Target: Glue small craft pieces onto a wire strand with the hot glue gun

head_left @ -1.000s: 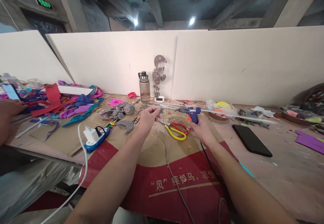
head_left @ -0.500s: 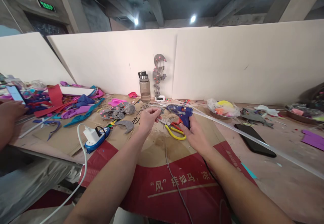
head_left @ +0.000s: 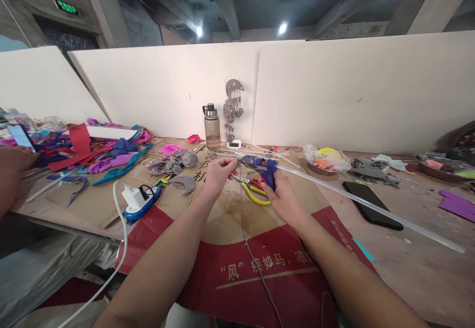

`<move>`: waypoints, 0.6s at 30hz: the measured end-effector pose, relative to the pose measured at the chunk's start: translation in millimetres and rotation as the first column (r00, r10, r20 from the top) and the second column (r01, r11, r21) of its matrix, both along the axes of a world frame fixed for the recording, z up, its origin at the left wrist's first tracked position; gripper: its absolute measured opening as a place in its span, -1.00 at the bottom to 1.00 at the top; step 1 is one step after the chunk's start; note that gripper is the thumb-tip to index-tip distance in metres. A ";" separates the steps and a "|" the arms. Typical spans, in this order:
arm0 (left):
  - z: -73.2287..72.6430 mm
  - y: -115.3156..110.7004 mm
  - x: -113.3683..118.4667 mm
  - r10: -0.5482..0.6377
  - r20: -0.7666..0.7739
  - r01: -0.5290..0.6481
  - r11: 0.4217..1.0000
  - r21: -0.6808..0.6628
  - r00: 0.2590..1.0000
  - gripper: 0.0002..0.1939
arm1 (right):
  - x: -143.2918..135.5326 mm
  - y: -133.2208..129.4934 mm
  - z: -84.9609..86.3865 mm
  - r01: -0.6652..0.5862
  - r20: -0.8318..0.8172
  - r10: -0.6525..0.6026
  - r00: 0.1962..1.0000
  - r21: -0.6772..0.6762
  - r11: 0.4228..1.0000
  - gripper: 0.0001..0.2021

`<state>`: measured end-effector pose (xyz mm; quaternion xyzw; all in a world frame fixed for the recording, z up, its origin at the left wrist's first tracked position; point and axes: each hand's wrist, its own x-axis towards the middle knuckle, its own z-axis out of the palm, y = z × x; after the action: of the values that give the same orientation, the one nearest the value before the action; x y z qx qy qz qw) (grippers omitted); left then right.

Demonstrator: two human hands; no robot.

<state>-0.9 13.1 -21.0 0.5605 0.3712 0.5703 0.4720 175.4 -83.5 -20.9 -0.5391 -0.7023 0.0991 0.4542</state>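
My right hand (head_left: 285, 198) is wrapped round the handle of a blue hot glue gun (head_left: 267, 173). A long clear glue stick (head_left: 345, 194) runs out of its back toward the right. The nozzle points left, at the fingertips of my left hand (head_left: 218, 174), which are pinched on a grey yarn (head_left: 244, 224). Whether a small grey piece sits there too is hard to see. The yarn hangs down over the cardboard (head_left: 267, 263). Under the gun lies a tool with yellow handles (head_left: 256, 197), partly hidden. A grey felt crescent (head_left: 189, 184) lies left of my left hand.
Behind stand a water bottle (head_left: 212, 129) and a felt hanging ornament (head_left: 233, 103). Left are a blue power strip (head_left: 143, 207), fabric scraps (head_left: 111, 157) and another person's hand (head_left: 15, 167). A black phone (head_left: 371, 204) and a bowl (head_left: 322, 169) are on the right.
My right hand has brought the glue gun slightly left, its nozzle now closer to my left fingertips. The glue stick's far end has come into view. My left hand stays nearly still.
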 end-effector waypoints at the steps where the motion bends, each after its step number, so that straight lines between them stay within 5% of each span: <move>1: 0.0 0.2 0.2 -0.001 -0.007 0.001 1.000 -0.001 1.000 -0.75 | -0.5 -0.4 0.7 0.008 0.010 -0.008 1.000 0.005 1.000 -0.66; 18: -0.5 0.1 0.1 0.022 -0.045 -0.020 0.999 0.038 0.999 -0.79 | -2.7 -2.9 2.1 0.049 0.062 -0.047 0.997 -0.024 0.999 -0.67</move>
<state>-0.7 13.2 -21.5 0.5783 0.3769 0.5692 0.4467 172.7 -86.4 -18.9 -0.5642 -0.7014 0.0804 0.4280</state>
